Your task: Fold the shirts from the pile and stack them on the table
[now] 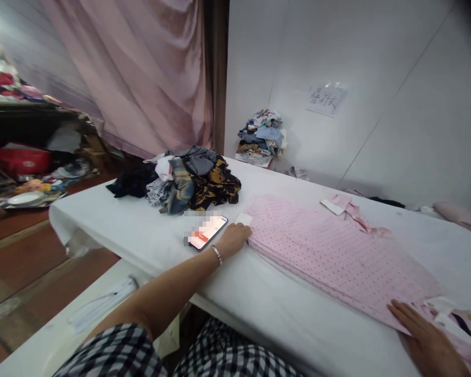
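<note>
The left arm (172,288) reaches forward and to the right, nearly straight, bare below the sleeve (113,352). The left wrist (209,261) lies almost in line with it. The left hand (231,242) is turned back upward, its fingers bent and bunched; how tightly they close is unclear. The right hand (426,335) sits low and well apart, palm down, fingers stretched flat and close together, pointing forward and left. The lower edge cuts off the rest of that arm.

Pale wall (369,52) (seamed), pink curtain (149,68), tiled floor (35,267)
</note>
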### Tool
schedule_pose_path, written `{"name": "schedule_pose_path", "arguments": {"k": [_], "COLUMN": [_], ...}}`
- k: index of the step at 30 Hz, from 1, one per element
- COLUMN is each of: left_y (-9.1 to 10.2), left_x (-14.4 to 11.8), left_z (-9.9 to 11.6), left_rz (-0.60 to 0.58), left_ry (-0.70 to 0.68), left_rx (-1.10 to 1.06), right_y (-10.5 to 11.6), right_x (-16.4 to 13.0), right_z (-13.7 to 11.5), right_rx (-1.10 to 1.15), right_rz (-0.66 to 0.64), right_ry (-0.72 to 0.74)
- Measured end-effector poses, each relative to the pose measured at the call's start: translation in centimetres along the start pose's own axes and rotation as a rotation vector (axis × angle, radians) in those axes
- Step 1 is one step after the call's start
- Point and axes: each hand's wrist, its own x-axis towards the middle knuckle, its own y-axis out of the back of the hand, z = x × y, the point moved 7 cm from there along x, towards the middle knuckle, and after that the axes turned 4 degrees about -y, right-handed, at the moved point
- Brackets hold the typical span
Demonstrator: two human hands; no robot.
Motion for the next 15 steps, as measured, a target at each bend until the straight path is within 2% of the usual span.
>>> {"name": "schedule_pose_path", "arguments": {"k": [4, 8, 15], "left_y": [1.8, 3.0, -0.3], "left_x": [0.4, -1.1, -3.9], "left_z": [0.0, -0.2, -2.9], "left_rz": [-0.009, 0.044, 0.076], "left_ry": [0.0, -0.032, -0.027], "left_rx": [0.017, 0.057, -0.006], "right_y": [2.2, 3.2, 3.0], "right_x": [1.0, 0.8, 0.2], "right_z": [-1.0, -3.8, -7.7], "right_rx": [-0.004, 0.062, 0.243], "right_rz": [0.006, -0.03, -0.185], "right_ry": [-0.05, -0.075, -0.275]}}
